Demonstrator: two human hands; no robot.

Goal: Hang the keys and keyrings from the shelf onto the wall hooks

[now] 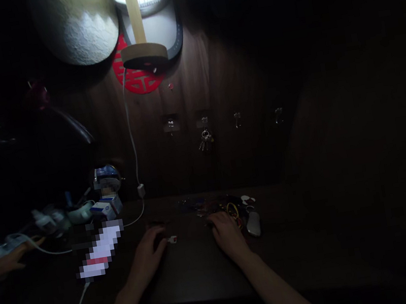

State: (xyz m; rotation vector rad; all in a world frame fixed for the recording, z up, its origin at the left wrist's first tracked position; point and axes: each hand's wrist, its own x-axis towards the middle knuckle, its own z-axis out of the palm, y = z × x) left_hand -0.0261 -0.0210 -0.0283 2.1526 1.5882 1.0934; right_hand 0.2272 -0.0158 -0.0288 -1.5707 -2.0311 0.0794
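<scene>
Few containers show in the dim light: two small blue-and-white boxes [107,208] lie closed at the far left of the dark table [316,236], so their contents cannot be seen, and a round blue-topped object [106,176] behind them is too dark to tell apart.

The left hand [148,255] rests palm down on the table with its fingers loosely stretched toward the far side, closed around nothing. A small white-and-red piece [172,239] lies on the table just beside its fingertips; whether a finger touches it cannot be told. The right hand [227,233] lies palm down to the right, well apart from that piece, its fingers curled into a clutter of yellow bands [232,211]; whether it grips any of them cannot be told. A grey oval object [253,224] sits just right of it.

The small piece lies flat, its long axis running about left to right, white end left and red end right

A white power strip [101,250] lies left of the left hand, under the lamp [144,53]
</scene>
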